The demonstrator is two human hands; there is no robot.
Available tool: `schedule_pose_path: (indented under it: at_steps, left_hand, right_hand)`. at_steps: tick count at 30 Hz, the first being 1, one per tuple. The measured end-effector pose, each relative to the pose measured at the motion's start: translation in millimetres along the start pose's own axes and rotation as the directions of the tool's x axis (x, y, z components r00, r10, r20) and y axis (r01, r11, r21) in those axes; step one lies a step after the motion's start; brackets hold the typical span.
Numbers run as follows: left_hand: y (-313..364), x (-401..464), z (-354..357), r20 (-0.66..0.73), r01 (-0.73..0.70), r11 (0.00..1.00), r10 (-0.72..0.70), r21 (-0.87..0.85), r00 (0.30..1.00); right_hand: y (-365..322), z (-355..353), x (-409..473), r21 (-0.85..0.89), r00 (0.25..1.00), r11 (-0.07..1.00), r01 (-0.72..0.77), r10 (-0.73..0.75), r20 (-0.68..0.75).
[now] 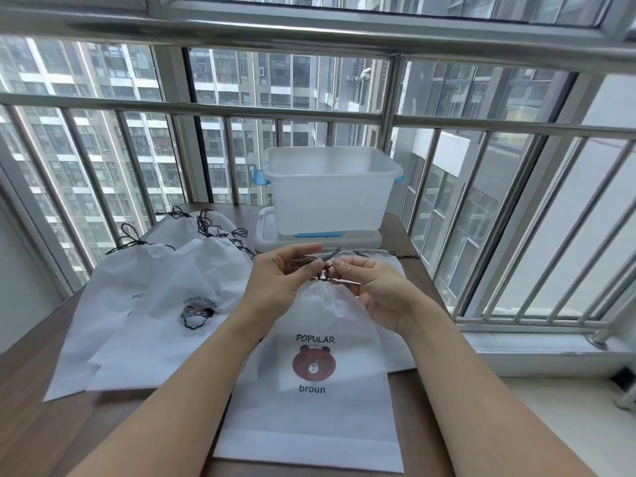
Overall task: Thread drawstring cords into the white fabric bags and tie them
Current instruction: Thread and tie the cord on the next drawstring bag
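A white fabric bag (311,418) printed with a brown bear and "POPULAR broun" lies flat in front of me, its neck gathered at the top. Above that neck, my left hand (280,280) and my right hand (373,290) each pinch a strand of the dark drawstring cord (330,257), which crosses and loops between my fingertips. Another white bag (395,346) lies beneath it to the right, its cord trailing to the right.
Several tied white bags (161,325) with dark cord bows are piled at the left of the brown table (69,435). A translucent plastic bin (327,191) stands on its lid (320,239) behind my hands. A railing and windows close off the far side.
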State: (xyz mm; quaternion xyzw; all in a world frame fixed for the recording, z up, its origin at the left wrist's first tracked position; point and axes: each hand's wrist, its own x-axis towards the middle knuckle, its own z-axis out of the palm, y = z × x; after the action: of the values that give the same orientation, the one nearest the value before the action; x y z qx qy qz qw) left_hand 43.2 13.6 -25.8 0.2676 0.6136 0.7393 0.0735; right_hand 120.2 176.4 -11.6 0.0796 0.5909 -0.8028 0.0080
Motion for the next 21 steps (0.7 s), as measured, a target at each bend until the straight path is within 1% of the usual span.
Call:
schedule_pose_path:
  at_steps: [5,8,10,12,15,18,21]
  left_hand:
    - [-0.4,-0.9,-0.2,0.007,0.064,0.997,-0.064,0.042,0.998]
    - [0.6,-2.4,1.4,0.047,0.078,0.995,-0.082,0.067,0.996]
    - [0.9,-2.7,1.3,0.075,0.087,0.994,-0.091,0.064,0.993]
    - [0.6,-2.5,0.8,0.083,0.094,0.994,-0.098,0.061,0.992]
    - [1.0,-3.1,0.6,0.085,0.092,0.993,-0.098,0.072,0.992]
    - [-1.6,-1.3,0.0,0.065,0.101,0.990,-0.107,0.096,0.992]
    - [-3.2,-0.2,-0.3,0.035,0.125,0.989,-0.128,0.082,0.991]
  right_hand:
    - [-1.5,0.2,-0.1,-0.104,0.994,0.995,0.006,-0.017,-0.104]
    - [-1.8,2.4,-0.3,-0.144,0.984,0.989,0.007,-0.033,-0.176]
    - [-1.5,1.2,0.3,-0.176,0.984,0.984,0.014,-0.045,-0.173]
    - [-2.3,1.5,-1.4,-0.249,0.987,0.968,0.031,-0.068,-0.143]
    - [-4.5,2.0,-4.2,-0.278,0.983,0.958,0.078,-0.121,-0.139]
    - [-4.6,-1.9,-4.2,-0.305,0.974,0.948,0.097,-0.153,-0.166]
    - [-6.0,-4.8,-3.5,-0.321,0.969,0.941,0.107,-0.171,-0.179]
